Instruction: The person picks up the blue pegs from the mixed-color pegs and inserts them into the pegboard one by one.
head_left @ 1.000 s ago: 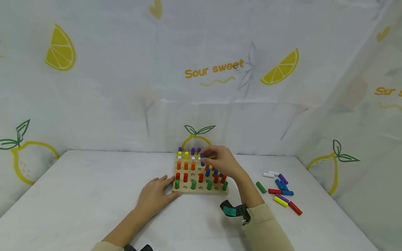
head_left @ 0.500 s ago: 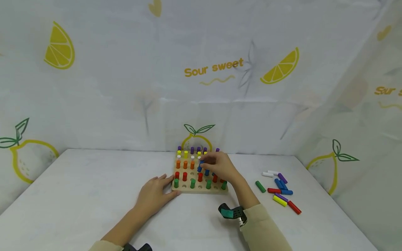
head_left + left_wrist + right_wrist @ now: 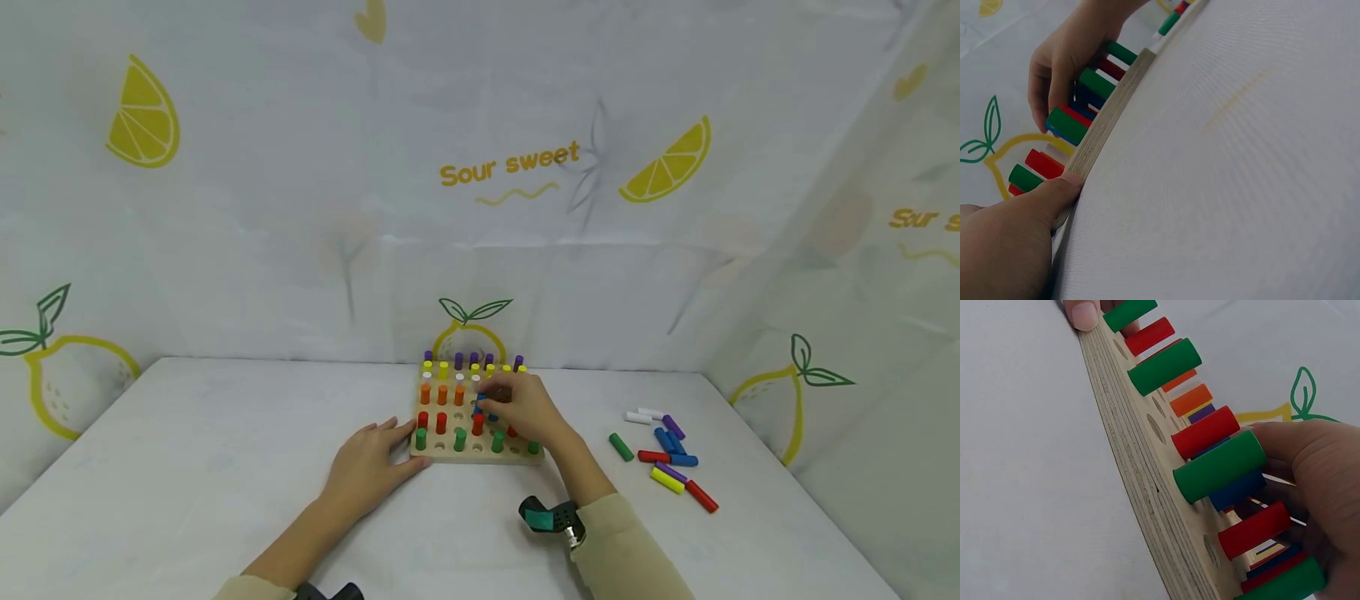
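Note:
A wooden pegboard (image 3: pixel 450 456) stands on the table, filled with rows of upright coloured pegs. In the head view my right hand (image 3: pixel 525 408) reaches over its right half and pinches a blue peg (image 3: pixel 480 406) between thumb and fingers, low among the orange and red pegs. My left hand (image 3: pixel 369 467) holds the board's near left corner, thumb on the front edge and fingers along the left side. The left wrist view shows that thumb (image 3: pixel 1060 190) against the plywood edge. Green pegs (image 3: pixel 1219 465) and red pegs (image 3: pixel 1207 432) partly hide the right fingers in the right wrist view.
Loose pegs lie right of the board: a green peg (image 3: pixel 621 447), white pegs (image 3: pixel 639 417), blue pegs (image 3: pixel 664 440), purple ones, a yellow peg (image 3: pixel 667 480) and red pegs (image 3: pixel 702 497). A white lemon-printed cloth (image 3: pixel 300 167) hangs behind the table.
My right hand has come down and slightly toward me with the blue peg, from near the white row to below the orange row. The left hand stays at the board's corner.

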Action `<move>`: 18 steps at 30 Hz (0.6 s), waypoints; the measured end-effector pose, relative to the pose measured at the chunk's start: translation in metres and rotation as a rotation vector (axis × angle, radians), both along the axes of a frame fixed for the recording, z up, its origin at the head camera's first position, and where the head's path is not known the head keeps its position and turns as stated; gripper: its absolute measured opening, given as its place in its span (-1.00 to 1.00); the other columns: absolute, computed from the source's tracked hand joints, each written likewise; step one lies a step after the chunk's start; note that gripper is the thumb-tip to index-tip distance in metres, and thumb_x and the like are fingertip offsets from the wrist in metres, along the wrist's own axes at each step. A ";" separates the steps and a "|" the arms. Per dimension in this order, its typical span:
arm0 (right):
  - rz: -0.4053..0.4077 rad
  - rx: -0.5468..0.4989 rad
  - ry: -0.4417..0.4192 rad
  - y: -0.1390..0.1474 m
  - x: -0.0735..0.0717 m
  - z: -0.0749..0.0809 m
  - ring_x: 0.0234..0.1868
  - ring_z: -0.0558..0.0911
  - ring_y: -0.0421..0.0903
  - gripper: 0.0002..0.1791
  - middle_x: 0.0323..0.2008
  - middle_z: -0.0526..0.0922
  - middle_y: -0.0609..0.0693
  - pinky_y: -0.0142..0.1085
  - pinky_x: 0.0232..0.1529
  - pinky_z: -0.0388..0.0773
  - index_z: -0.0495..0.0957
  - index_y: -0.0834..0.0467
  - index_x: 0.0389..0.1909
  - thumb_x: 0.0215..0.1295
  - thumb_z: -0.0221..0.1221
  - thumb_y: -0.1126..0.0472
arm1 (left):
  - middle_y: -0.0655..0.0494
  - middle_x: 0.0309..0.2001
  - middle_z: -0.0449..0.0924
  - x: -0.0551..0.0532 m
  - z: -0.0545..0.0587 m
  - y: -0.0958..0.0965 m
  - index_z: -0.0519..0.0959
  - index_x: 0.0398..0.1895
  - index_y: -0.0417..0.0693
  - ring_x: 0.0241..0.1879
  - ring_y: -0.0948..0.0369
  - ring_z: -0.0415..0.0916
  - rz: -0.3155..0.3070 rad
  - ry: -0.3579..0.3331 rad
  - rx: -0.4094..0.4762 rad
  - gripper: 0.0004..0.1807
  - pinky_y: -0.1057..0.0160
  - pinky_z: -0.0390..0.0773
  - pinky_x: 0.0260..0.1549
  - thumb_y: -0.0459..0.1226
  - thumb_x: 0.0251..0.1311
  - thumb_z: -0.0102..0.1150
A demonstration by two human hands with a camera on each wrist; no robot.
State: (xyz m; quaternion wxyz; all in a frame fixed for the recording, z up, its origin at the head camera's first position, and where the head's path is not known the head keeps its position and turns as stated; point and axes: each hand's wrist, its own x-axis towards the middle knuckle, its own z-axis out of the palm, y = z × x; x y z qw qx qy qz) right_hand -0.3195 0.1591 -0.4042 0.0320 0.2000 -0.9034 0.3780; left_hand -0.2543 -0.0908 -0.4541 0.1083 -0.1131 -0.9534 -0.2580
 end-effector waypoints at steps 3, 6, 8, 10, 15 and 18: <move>-0.007 0.001 0.002 -0.002 0.001 -0.001 -0.15 0.75 -0.15 -0.81 -0.16 0.80 -0.04 -0.26 -0.04 0.73 0.73 0.10 -0.08 0.31 0.34 0.23 | -0.17 0.20 0.64 0.000 0.000 0.000 0.64 0.22 -0.03 0.22 -0.20 0.58 0.001 -0.004 0.003 -0.32 -0.22 0.54 0.23 0.13 0.09 0.43; -0.015 0.003 -0.004 -0.003 0.001 -0.001 -0.14 0.74 -0.15 -0.81 -0.16 0.79 -0.05 -0.24 -0.02 0.73 0.73 0.10 -0.08 0.31 0.34 0.23 | -0.17 0.21 0.64 0.000 -0.001 0.000 0.63 0.23 -0.03 0.23 -0.20 0.57 0.001 -0.006 0.002 -0.31 -0.22 0.54 0.23 0.13 0.09 0.43; -0.019 0.004 -0.009 -0.003 0.001 -0.001 -0.14 0.73 -0.15 -0.81 -0.15 0.79 -0.05 -0.24 -0.01 0.73 0.73 0.09 -0.08 0.31 0.34 0.23 | -0.16 0.21 0.64 0.000 -0.002 -0.001 0.63 0.23 -0.02 0.23 -0.20 0.57 0.001 -0.004 0.001 -0.31 -0.22 0.54 0.23 0.13 0.09 0.43; -0.023 0.007 -0.008 -0.003 0.001 -0.002 -0.14 0.73 -0.16 -0.81 -0.15 0.79 -0.05 -0.25 0.00 0.73 0.73 0.09 -0.07 0.31 0.34 0.23 | -0.16 0.21 0.64 -0.001 -0.002 -0.001 0.63 0.23 -0.02 0.23 -0.20 0.58 0.000 0.001 -0.001 -0.31 -0.22 0.54 0.23 0.14 0.09 0.43; -0.029 0.025 0.004 -0.003 0.000 -0.004 -0.14 0.73 -0.18 -0.80 -0.16 0.79 -0.06 -0.26 -0.02 0.73 0.72 0.10 -0.06 0.31 0.34 0.23 | -0.16 0.21 0.65 -0.001 -0.004 -0.001 0.63 0.23 -0.01 0.22 -0.20 0.58 0.002 0.012 -0.003 -0.31 -0.21 0.55 0.22 0.14 0.08 0.43; -0.036 0.035 0.005 -0.004 0.001 -0.004 -0.15 0.72 -0.19 -0.80 -0.16 0.79 -0.07 -0.26 -0.02 0.73 0.72 0.10 -0.06 0.31 0.34 0.23 | -0.16 0.21 0.65 -0.001 -0.004 -0.001 0.63 0.22 -0.02 0.22 -0.20 0.58 0.000 0.015 -0.002 -0.31 -0.21 0.55 0.22 0.14 0.08 0.43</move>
